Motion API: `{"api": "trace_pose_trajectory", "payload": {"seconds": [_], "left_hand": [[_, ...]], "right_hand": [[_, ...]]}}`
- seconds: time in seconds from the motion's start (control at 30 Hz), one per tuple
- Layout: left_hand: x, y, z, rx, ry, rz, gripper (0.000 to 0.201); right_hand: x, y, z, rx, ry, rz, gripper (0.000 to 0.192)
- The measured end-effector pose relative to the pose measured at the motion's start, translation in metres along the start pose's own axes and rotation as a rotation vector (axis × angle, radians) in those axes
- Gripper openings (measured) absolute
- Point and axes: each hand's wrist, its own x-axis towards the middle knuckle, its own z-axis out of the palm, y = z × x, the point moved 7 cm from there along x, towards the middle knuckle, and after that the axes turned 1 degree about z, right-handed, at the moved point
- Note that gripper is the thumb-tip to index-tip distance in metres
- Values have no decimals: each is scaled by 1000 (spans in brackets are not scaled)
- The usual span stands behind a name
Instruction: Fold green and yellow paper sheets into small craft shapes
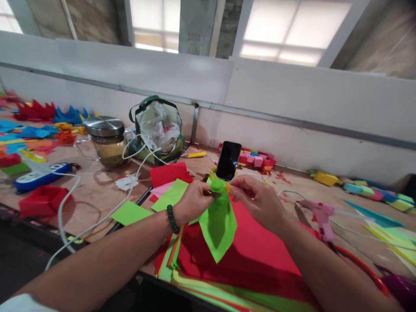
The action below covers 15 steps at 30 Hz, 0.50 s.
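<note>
My left hand (194,200) and my right hand (256,198) both pinch the top of a bright green paper piece (218,223), folded or rolled at its upper end, with a pointed flap hanging down. The hands meet just above a stack of coloured paper sheets (260,260), red on top, with green and yellow edges showing. A green bead bracelet (172,219) sits on my left wrist. A black phone (228,160) stands propped just beyond my fingers.
A pink glue gun (321,216) lies to the right with its cord. Green, red and pink sheets (169,184) lie left of the stack. A lidded glass jar (107,141), a bag (159,128), a blue power strip (39,177), white cables, pink foam blocks (256,159) and paper shapes surround them.
</note>
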Motion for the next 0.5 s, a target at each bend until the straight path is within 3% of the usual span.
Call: {"api": "trace_pose_trajectory", "payload": {"seconds": [0.1,0.23,0.5], "left_hand": [[0,5,-4,-64,58,6,17],[-2,13,-5,-125,118,48,14],[-6,16,0,-194,102,73,13]], "right_hand": [[2,-1,-13,-27,-40,9,19],[1,2,-8,-12,-143,57,18],[1,4,1,12,-62,49,12]]}}
